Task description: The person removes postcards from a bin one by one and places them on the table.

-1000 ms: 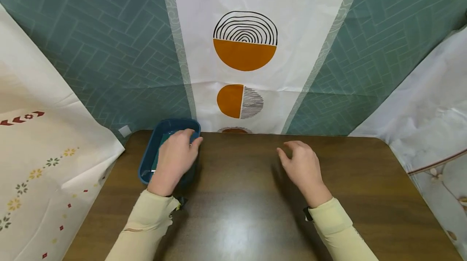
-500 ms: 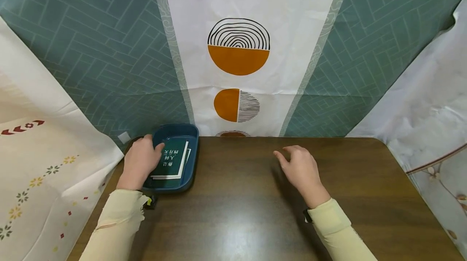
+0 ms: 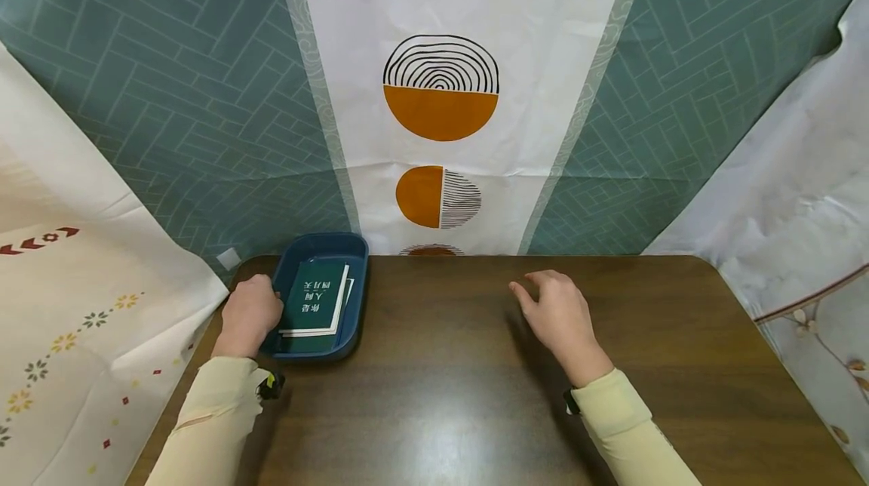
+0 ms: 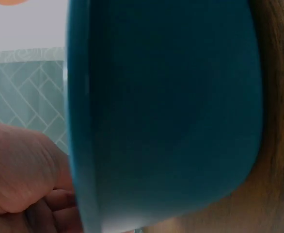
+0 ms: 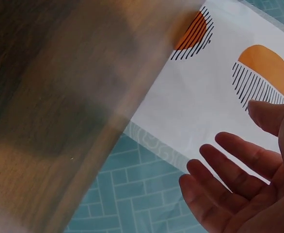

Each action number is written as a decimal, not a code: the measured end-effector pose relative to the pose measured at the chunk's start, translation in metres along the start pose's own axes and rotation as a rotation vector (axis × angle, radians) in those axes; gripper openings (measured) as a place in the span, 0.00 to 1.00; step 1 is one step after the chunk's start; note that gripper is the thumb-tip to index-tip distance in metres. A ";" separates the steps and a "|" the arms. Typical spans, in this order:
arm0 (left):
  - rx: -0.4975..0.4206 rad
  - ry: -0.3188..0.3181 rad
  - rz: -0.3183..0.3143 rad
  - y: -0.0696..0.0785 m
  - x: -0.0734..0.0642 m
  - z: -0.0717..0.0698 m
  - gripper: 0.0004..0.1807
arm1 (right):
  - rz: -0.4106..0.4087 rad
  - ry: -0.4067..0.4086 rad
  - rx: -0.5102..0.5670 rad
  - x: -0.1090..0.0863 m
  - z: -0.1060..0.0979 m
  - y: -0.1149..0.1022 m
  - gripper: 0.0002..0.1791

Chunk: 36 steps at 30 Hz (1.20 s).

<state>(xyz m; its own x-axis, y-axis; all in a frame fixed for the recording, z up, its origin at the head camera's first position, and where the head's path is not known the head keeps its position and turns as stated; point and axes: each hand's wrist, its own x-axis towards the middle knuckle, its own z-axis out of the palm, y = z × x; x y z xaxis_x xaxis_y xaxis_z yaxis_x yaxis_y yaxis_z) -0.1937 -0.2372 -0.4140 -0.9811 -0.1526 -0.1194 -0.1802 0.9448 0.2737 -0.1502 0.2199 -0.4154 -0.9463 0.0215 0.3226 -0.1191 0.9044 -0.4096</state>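
Note:
At the table's back left stands a dark blue plastic basin [image 3: 354, 320]. A green book [image 3: 315, 293] with white characters lies in it, on top of a second green book [image 3: 308, 345]. My left hand [image 3: 250, 314] grips the basin's left rim; its fingertips are hidden in the head view. The left wrist view shows the curled fingers [image 4: 62, 206] right at the rim, beside the basin's outer wall [image 4: 171, 111]. My right hand [image 3: 560, 320] hovers over the right half of the table, holding nothing, its fingers [image 5: 229, 179] spread and slightly bent.
The brown wooden table [image 3: 434, 365] has its back edge against a green and white patterned cloth [image 3: 441, 116]. Pale printed cloths hang at the left [image 3: 88, 305] and right [image 3: 801, 207] sides. The basin sits close to the back cloth.
My left hand has moved left from over the basin to its left rim and curled there, uncovering the books. The right hand has stayed nearly still. The view has shifted slightly.

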 end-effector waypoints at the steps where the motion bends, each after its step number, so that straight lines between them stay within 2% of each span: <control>1: -0.010 0.002 0.007 0.000 0.000 0.000 0.16 | -0.001 0.000 0.003 0.001 0.000 -0.001 0.23; 6: -0.085 -0.037 0.018 0.003 -0.002 0.000 0.14 | 0.000 -0.004 0.017 0.003 -0.001 -0.003 0.22; 9: -0.130 -0.048 0.012 0.012 -0.006 0.003 0.12 | 0.000 -0.006 0.019 0.004 -0.002 -0.004 0.22; 15: -0.202 -0.053 0.027 0.037 -0.009 0.014 0.13 | 0.009 -0.018 0.002 0.004 -0.004 -0.007 0.23; 20: -0.253 -0.074 0.014 0.061 -0.009 0.024 0.13 | 0.015 -0.031 0.008 0.004 -0.002 -0.009 0.23; 27: -0.310 -0.113 0.022 0.087 -0.017 0.038 0.13 | 0.018 -0.046 0.003 -0.003 0.008 -0.018 0.20; 30: -0.329 -0.109 0.019 0.094 -0.019 0.039 0.12 | 0.011 -0.049 0.001 -0.003 0.013 -0.026 0.19; 36: -0.337 -0.121 0.013 0.099 -0.017 0.031 0.14 | -0.013 -0.047 -0.003 0.008 0.016 -0.054 0.19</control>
<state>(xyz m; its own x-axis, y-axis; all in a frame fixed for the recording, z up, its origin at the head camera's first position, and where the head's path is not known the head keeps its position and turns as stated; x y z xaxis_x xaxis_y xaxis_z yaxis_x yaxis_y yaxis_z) -0.1931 -0.1317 -0.4144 -0.9716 -0.0866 -0.2201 -0.2007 0.7943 0.5734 -0.1564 0.1648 -0.4042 -0.9577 -0.0103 0.2876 -0.1309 0.9057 -0.4031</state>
